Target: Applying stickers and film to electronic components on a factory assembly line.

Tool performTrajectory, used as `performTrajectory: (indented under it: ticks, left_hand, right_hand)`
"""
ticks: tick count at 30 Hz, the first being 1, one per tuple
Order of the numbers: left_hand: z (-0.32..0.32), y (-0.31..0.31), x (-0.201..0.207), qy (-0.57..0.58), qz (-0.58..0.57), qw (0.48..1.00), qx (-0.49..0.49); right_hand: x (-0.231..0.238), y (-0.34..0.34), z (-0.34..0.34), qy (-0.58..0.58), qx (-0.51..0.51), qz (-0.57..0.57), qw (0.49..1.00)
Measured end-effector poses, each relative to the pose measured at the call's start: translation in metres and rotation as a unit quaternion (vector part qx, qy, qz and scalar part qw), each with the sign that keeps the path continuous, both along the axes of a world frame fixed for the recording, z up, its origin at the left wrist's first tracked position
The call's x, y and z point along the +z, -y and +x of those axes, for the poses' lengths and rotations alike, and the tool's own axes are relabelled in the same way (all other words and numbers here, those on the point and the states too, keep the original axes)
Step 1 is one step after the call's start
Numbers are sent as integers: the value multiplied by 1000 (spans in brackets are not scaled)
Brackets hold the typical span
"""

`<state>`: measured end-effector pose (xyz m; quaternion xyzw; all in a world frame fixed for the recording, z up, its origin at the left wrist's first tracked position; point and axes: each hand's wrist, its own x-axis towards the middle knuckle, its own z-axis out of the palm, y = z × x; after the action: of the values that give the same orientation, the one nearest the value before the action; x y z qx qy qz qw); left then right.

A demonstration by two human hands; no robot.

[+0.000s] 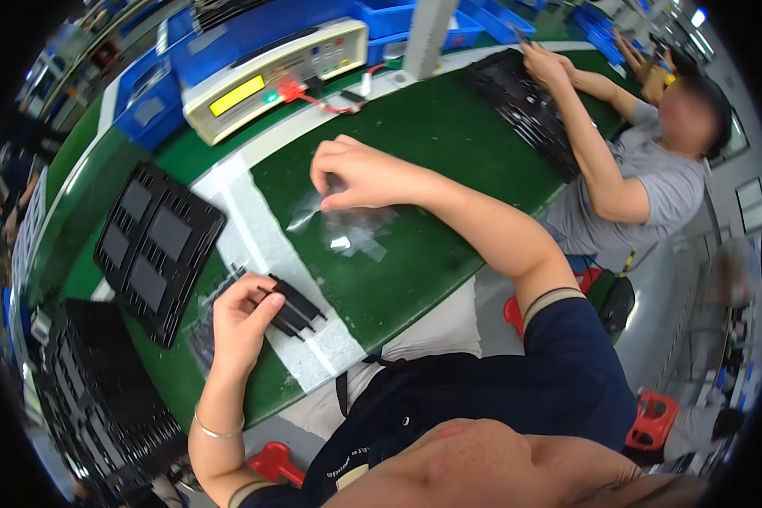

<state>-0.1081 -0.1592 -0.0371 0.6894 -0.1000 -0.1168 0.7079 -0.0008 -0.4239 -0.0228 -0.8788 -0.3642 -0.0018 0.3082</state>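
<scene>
Within the left hand point(240, 320), flat black pieces point(300, 306)

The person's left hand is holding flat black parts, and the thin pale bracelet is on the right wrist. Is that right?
Not quite: the thin, pale, shiny bracelet is on the left wrist, as the head view shows. The person's left hand is indeed holding flat black parts.

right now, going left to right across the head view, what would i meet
stack of black slotted trays → black tray with grey rectangles → left hand → flat black parts in its grip → right hand → dark tray by the co-worker → co-worker in a grey shirt
</scene>
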Motion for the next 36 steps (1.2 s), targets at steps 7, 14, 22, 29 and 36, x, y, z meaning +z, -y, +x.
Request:
performTrajectory:
  ticks: [7, 14, 22, 29, 36]
  left_hand:
    - [-2, 11, 5, 220, 338, 915, 7]
    - [14, -9, 27, 355, 435, 823, 88]
    - [52, -126, 4, 218, 651, 691, 225]
    - [51, -127, 8, 185, 684, 682, 178]
    - [50, -126, 14, 249, 665, 695, 114]
  right_hand:
    - [-19, -9, -1, 175, -40, 86, 980]
    - [-18, -12, -9, 179, 4, 97, 979]
    - [-21, -18, -12, 170, 46, 108, 978]
    - [-22, -17, -15, 154, 80, 83, 981]
    - [-26, -18, -14, 135, 94, 61, 984]
